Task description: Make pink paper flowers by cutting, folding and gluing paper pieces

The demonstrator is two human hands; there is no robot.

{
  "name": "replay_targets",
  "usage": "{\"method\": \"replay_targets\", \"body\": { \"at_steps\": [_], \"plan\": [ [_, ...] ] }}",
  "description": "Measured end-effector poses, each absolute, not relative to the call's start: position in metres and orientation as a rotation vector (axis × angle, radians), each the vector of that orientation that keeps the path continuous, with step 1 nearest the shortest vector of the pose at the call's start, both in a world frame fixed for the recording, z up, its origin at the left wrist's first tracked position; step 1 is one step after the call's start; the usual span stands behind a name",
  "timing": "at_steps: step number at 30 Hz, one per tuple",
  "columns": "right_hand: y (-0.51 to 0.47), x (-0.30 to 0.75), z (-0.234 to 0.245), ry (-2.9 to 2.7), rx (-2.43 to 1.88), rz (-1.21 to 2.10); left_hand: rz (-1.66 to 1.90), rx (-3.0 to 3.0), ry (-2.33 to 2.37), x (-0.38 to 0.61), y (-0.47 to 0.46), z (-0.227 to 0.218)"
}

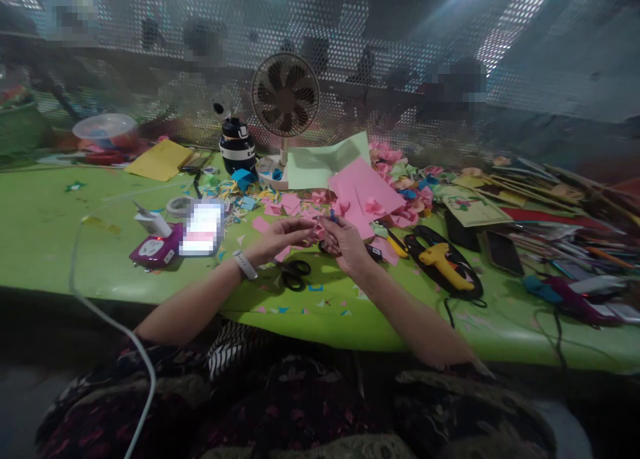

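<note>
Two hands meet over the middle of the lime-green desk (pixel 50 232), fingertips pointing at each other.

- Left hand (pixel 287 236): comes in from the left, palm turned partly up, fingers stretched toward the right and drawn together at the tips. White band (pixel 245 264) on its wrist.
- Right hand (pixel 346 244): comes in from the right, back of the hand toward the camera, fingers curled inward.
- Small pink folded paper piece (pixel 319 231): sits exactly between the two sets of fingertips, lifted just off the desk. It lies to the right of the left hand and to the left of the right hand, about equally near both. Both hands appear pinched onto it; blur hides the exact finger placement and the piece's long axis.
- Tiny blue speck (pixel 333 214) above the right fingertips; cannot tell what it is.

Around them: black-handled scissors (pixel 295 272) lie flat on the desk just below the hands, nearer the left wrist. Loose pink paper sheets (pixel 367 192) lie just behind the right hand. Yellow glue gun (pixel 443 262) rests well to the right.
</note>
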State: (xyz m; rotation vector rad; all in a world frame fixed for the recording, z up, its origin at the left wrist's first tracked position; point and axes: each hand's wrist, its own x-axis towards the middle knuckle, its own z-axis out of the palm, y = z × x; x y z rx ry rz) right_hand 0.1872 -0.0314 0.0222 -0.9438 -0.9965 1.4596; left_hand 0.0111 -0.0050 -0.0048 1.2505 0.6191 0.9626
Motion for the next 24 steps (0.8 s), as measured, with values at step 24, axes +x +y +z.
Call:
{"method": "replay_targets", "body": {
  "at_steps": [24],
  "plan": [
    [-0.027,0.198,0.011,-1.871,-1.268,0.497,1.124,1.238,0.671,0.009,0.0,0.003]
  ]
}}
